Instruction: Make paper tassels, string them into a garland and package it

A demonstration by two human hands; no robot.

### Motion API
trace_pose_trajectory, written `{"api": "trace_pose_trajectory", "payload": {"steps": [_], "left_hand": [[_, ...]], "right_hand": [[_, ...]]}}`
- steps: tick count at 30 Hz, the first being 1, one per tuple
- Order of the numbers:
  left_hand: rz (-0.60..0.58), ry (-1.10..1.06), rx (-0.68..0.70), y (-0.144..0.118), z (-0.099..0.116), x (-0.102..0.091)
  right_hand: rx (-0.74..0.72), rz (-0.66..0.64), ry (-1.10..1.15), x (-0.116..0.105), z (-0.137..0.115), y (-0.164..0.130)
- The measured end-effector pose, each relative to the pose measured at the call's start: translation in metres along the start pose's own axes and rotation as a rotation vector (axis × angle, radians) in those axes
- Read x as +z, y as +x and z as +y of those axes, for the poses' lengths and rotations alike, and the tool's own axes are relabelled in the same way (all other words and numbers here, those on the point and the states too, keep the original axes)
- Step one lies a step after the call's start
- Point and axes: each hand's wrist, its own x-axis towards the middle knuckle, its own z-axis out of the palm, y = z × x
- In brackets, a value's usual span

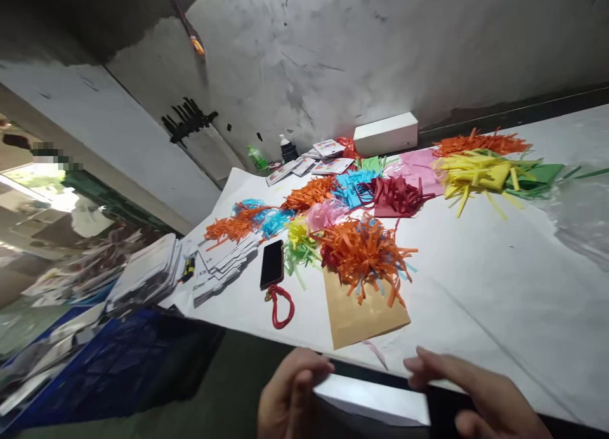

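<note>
My left hand (292, 391) is low in front of the table edge, its fingers loosely curved and its thumb apart from them. A white, flat-sided piece (373, 399), perhaps paper or a box, lies between my hands, and my left fingertips overlap its left end. I cannot tell whether they touch it. At the lower right my right hand (485, 391) is open, thumb and fingers apart, pointing left. Just beyond both hands lies a brown paper sheet or envelope (366, 321) with a pile of orange paper strips (364, 252) on it.
On the white table (499, 287) are a phone (272, 264) with a red cord (284, 309), stacked white cards (223, 271), yellow shreds (480, 172), dark red shreds (399, 195) and a white box (386, 134) by the wall. A blue crate (118, 363) stands left.
</note>
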Motion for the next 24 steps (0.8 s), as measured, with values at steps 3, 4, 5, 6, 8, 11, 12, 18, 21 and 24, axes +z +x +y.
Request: {"api": "trace_pose_trajectory", "payload": {"steps": [3, 4, 5, 6, 8, 11, 12, 18, 21, 24], "left_hand": [[-0.074, 0.092, -0.234, 0.020, -0.035, -0.045], [-0.194, 0.104, -0.303, 0.024, -0.048, -0.055], [-0.328, 0.111, -0.362, 0.025, -0.061, -0.060], [-0.453, 0.115, -0.410, 0.025, -0.073, -0.062], [-0.645, 0.119, -0.483, 0.018, -0.090, -0.055], [-0.864, 0.026, -0.567, 0.004, -0.100, -0.030], [-0.934, -0.060, -0.591, 0.001, -0.100, -0.021], [-0.874, -0.570, -0.735, -0.013, -0.101, 0.011], [-0.825, -0.557, -0.758, -0.019, -0.110, 0.009], [-0.843, -0.466, -0.700, -0.024, -0.117, 0.003]], "right_hand": [[-0.044, -0.052, -0.150, 0.032, 0.022, 0.024], [-0.068, -0.064, -0.229, 0.044, 0.030, 0.030], [-0.102, -0.072, -0.307, 0.055, 0.038, 0.034], [-0.138, -0.076, -0.375, 0.064, 0.045, 0.036], [-0.199, -0.094, -0.453, 0.077, 0.053, 0.035], [-0.198, -0.112, -0.438, 0.081, 0.048, 0.029], [-0.182, -0.114, -0.417, 0.080, 0.044, 0.027], [-0.187, -0.085, -0.299, 0.080, 0.022, 0.021], [-0.130, -0.126, -0.218, 0.084, 0.022, 0.024], [-0.052, -0.233, -0.120, 0.088, 0.024, 0.032]]}}
